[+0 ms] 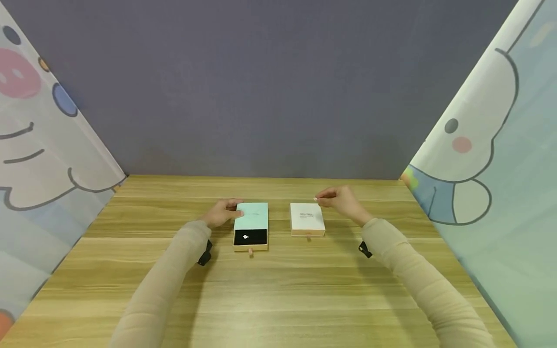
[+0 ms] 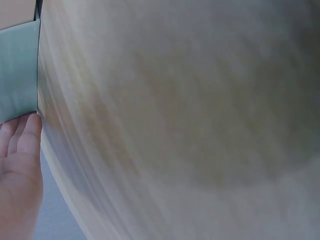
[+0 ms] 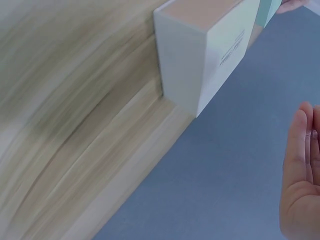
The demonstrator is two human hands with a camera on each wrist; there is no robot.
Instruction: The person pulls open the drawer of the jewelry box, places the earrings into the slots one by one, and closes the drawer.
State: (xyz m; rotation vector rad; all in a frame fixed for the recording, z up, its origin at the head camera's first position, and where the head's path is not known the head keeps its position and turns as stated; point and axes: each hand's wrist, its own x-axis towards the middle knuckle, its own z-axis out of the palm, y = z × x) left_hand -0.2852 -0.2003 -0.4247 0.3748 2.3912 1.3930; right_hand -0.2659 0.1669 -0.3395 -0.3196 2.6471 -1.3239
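while the left hand [image 1: 223, 211] rests its fingers against the side of the mint box [image 1: 252, 216], that box sits mid-worktop [image 1: 278, 290] with its drawer [image 1: 250, 238] slid open, a small ornament on black lining. the right hand [image 1: 341, 200] pinches something tiny just behind the closed white box [image 1: 307, 218].

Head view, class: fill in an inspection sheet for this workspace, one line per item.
Surface: wooden table, pale grain.
Job's things: mint drawer box, drawer slid partly out, small pale item on black lining; white drawer box, closed.
Clutter: nothing seen.
Hands: left hand rests against the mint box's left side; right hand pinches a tiny item above the white box's far corner.
Cables: nothing seen.
Surroundings: grey back wall; cartoon curtains on both sides.
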